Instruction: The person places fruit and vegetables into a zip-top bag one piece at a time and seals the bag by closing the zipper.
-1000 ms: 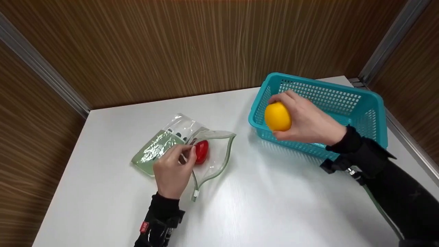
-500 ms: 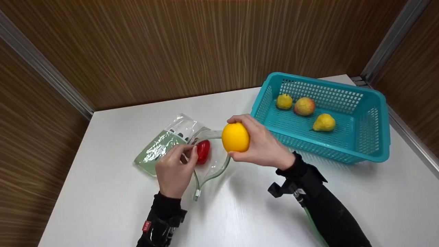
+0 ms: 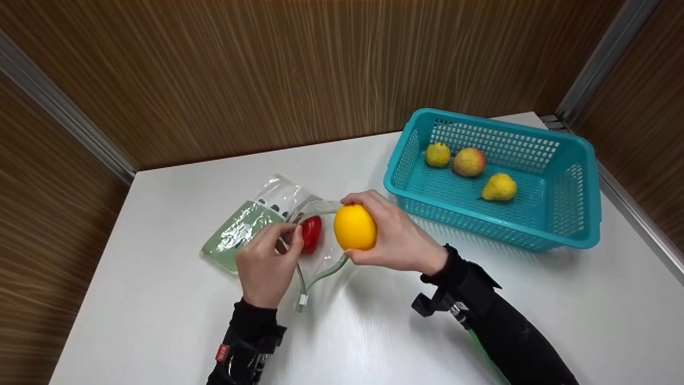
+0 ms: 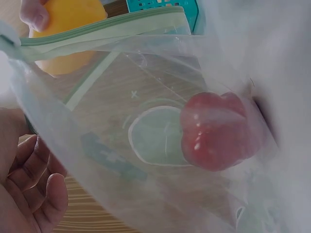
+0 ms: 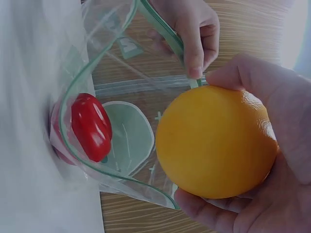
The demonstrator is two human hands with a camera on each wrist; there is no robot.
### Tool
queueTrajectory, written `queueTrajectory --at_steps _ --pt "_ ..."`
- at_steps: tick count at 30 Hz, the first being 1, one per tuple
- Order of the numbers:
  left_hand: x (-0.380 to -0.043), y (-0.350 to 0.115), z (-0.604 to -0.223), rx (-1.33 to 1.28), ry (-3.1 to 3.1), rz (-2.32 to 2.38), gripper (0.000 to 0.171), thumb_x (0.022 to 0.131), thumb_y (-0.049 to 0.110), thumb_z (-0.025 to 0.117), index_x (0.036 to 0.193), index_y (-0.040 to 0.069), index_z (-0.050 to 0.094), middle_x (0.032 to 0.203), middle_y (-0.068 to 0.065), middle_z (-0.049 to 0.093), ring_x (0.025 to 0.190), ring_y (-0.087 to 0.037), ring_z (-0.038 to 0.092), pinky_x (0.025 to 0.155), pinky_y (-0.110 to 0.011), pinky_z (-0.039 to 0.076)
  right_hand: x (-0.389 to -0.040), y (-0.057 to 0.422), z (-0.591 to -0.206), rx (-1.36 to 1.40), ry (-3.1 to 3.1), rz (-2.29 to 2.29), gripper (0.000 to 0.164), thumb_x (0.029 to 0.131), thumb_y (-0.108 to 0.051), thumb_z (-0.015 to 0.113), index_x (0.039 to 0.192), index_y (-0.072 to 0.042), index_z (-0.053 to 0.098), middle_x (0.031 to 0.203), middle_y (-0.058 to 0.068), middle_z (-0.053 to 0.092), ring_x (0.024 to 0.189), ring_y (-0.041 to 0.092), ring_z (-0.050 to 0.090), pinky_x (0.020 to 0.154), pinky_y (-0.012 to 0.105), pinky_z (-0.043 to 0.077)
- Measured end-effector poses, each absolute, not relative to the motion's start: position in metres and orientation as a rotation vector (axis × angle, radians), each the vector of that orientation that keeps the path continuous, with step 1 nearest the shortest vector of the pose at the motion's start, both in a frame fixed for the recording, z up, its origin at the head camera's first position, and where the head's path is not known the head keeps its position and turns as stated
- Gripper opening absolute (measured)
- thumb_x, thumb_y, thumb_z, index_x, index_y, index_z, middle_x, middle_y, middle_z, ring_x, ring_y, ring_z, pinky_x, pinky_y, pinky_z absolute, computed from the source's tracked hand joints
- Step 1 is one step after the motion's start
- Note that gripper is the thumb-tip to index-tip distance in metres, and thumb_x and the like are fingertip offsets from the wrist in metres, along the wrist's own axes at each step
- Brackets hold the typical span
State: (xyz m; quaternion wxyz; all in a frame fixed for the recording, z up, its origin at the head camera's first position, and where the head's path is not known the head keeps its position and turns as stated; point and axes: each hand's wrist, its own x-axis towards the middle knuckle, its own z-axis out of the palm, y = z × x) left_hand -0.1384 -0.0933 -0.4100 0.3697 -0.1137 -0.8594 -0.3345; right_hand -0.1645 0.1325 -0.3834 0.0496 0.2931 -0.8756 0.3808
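My left hand (image 3: 267, 267) pinches the rim of a clear zip bag (image 3: 327, 264) between thumb and fingers. The bag has a green zip edge, and its mouth gapes to the right. A shiny red bell pepper (image 3: 311, 235) lies inside, visible through the film in the left wrist view. With my right hand (image 3: 398, 240) I grip an orange (image 3: 354, 227), thumb and fingers spread around it. The orange is held over the right side of the bag's mouth and covers part of the zip edge (image 5: 68, 104).
A turquoise basket (image 3: 481, 219) stands at the back right. In it lie two yellow pears (image 3: 499, 187) and a red-yellow round fruit (image 3: 469, 162). Green-printed plastic (image 3: 243, 230) lies left of the bag's mouth on the white table (image 3: 160, 299). Wood-grain panels (image 3: 320, 69) enclose the back and sides.
My right hand has carried the orange left from above the basket to the bag's mouth, lowering slightly; the fruit in the basket came into view. My left hand keeps its pinch on the bag.
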Motion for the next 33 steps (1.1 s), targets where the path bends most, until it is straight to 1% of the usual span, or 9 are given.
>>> queueTrajectory --at_steps 5,10,13,16,23,26,30,33 --pt "-0.138 -0.093 -0.410 -0.286 -2.202 -0.873 0.009 0.085 0.015 0.067 0.081 0.008 0.070 0.069 -0.002 0.069 0.054 -0.010 0.056 0.049 -0.025 0.049 -0.158 0.125 -0.388 0.970 -2.717 1.099 0.068 0.070 -0.036 0.077 0.129 -0.024 0.046 0.122 -0.007 0.053 0.098 0.009 0.055 0.082 0.025 0.055" --pt "-0.137 -0.093 -0.409 -0.284 -2.202 -0.863 0.010 0.085 0.017 0.067 0.081 0.009 0.070 0.068 -0.002 0.068 0.054 -0.010 0.056 0.050 -0.019 0.047 -0.154 0.118 -0.395 0.994 -2.757 1.059 0.068 0.070 -0.037 0.077 0.129 -0.025 0.046 0.123 -0.008 0.052 0.097 0.009 0.055 0.081 0.024 0.055" --pt "-0.137 -0.093 -0.409 -0.294 -2.200 -0.866 0.009 0.085 0.016 0.067 0.081 0.009 0.070 0.069 -0.002 0.069 0.054 -0.012 0.057 0.050 -0.017 0.047 -0.152 0.112 -0.401 0.996 -2.784 1.036 0.068 0.070 -0.038 0.076 0.130 -0.024 0.046 0.121 -0.007 0.053 0.096 0.009 0.056 0.081 0.024 0.054" --pt "-0.137 -0.093 -0.408 -0.306 -2.199 -0.869 0.009 0.085 0.016 0.068 0.082 0.008 0.070 0.071 -0.003 0.069 0.055 -0.013 0.058 0.051 -0.020 0.048 -0.152 0.106 -0.408 0.992 -2.801 1.026 0.068 0.072 -0.039 0.074 0.132 -0.023 0.045 0.121 -0.004 0.054 0.095 0.011 0.056 0.081 0.025 0.054" --pt "-0.136 -0.092 -0.406 -0.323 -2.182 -0.895 0.007 0.085 0.013 0.067 0.082 0.006 0.069 0.070 -0.006 0.069 0.053 -0.023 0.060 0.049 -0.030 0.051 -0.157 0.095 -0.424 0.940 -2.799 0.985 0.070 0.074 -0.042 0.073 0.133 -0.021 0.041 0.121 0.002 0.055 0.097 0.014 0.058 0.084 0.027 0.055" --pt "-0.136 -0.091 -0.406 -0.340 -2.189 -0.895 0.007 0.086 0.012 0.066 0.082 0.007 0.068 0.070 -0.005 0.068 0.053 -0.023 0.060 0.049 -0.031 0.051 -0.160 0.092 -0.427 0.906 -2.822 0.967 0.072 0.074 -0.042 0.074 0.133 -0.019 0.040 0.122 0.003 0.056 0.097 0.017 0.059 0.085 0.029 0.055" --pt "-0.136 -0.090 -0.407 -0.364 -2.190 -0.902 0.008 0.086 0.013 0.066 0.082 0.006 0.068 0.070 -0.005 0.068 0.053 -0.022 0.060 0.049 -0.032 0.051 -0.165 0.086 -0.429 0.864 -2.866 0.928 0.078 0.073 -0.043 0.074 0.137 -0.016 0.038 0.122 0.006 0.058 0.098 0.019 0.061 0.086 0.032 0.056" --pt "-0.135 -0.090 -0.408 -0.365 -2.183 -0.904 0.008 0.087 0.013 0.066 0.083 0.007 0.068 0.071 -0.004 0.068 0.053 -0.021 0.061 0.049 -0.031 0.051 -0.170 0.078 -0.431 0.861 -2.896 0.882 0.079 0.073 -0.042 0.074 0.138 -0.016 0.038 0.117 0.006 0.061 0.095 0.019 0.062 0.085 0.032 0.056"
